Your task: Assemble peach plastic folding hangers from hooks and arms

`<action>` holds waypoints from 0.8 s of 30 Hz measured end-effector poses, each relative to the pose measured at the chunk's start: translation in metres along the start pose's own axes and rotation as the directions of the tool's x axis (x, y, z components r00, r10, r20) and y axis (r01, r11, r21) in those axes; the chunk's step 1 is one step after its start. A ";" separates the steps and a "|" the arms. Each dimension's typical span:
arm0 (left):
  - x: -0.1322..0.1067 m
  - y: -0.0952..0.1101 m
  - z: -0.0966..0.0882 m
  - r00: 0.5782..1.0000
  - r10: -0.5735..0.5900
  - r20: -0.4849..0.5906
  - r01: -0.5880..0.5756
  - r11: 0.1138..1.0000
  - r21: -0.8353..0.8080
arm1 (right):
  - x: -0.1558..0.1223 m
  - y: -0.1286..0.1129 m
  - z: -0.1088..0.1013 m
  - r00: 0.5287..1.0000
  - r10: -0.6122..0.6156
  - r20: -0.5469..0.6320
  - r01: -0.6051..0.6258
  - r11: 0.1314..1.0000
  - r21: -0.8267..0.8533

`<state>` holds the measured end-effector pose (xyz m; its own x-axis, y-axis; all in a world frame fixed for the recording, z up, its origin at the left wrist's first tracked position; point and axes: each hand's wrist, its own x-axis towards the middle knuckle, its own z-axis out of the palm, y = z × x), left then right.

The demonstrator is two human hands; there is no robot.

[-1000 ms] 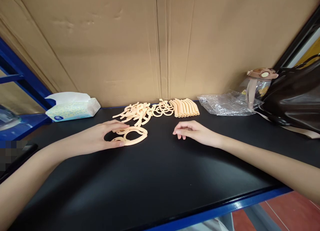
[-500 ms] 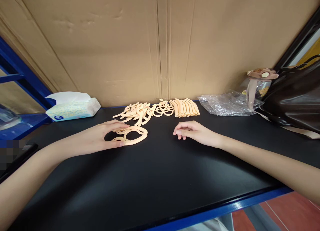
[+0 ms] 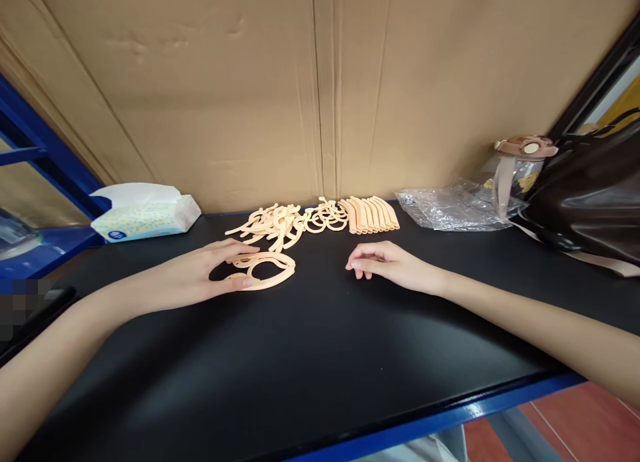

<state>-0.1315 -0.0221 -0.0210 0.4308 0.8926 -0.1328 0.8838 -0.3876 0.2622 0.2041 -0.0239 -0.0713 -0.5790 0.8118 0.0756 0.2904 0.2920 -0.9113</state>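
Note:
My left hand (image 3: 200, 275) lies on the black tabletop (image 3: 310, 355), thumb and forefinger closed around the left end of a peach plastic loop-shaped piece (image 3: 270, 272) that lies flat. My right hand (image 3: 387, 263) rests a little to the right of that piece, fingers loosely curled with the tips on the table and nothing in them. Behind both hands lies a loose heap of the same peach pieces (image 3: 273, 225), and next to it a neat row of peach strips (image 3: 373, 215).
A tissue pack (image 3: 143, 215) sits at the back left, crumpled clear plastic (image 3: 450, 209) and a lidded cup (image 3: 520, 165) at the back right, and a dark bag (image 3: 590, 195) at far right. A cardboard wall (image 3: 320, 89) closes the back. The blue table edge (image 3: 450, 419) runs near me.

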 end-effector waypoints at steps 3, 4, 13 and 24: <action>0.003 -0.002 0.004 0.997 -0.055 -0.051 0.053 0.998 -0.034 | -0.001 -0.001 0.000 1.000 0.004 0.001 -0.004 1.000 -0.007; 0.005 -0.002 0.005 0.994 -0.071 -0.079 0.067 0.997 -0.049 | -0.001 -0.001 -0.001 1.000 0.004 0.004 -0.004 1.000 -0.010; 0.032 0.025 0.007 0.925 -0.162 -0.344 0.216 0.968 0.125 | -0.004 0.001 -0.002 1.000 -0.020 0.023 0.021 0.999 -0.041; 0.050 0.050 0.021 0.909 -0.283 -0.304 0.301 0.954 0.012 | -0.004 -0.001 -0.002 1.000 -0.012 0.020 0.013 0.999 -0.053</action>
<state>-0.0620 -0.0016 -0.0343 0.0857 0.9917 0.0960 0.9745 -0.1035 0.1990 0.2074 -0.0269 -0.0696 -0.5974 0.7981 0.0780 0.3231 0.3286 -0.8875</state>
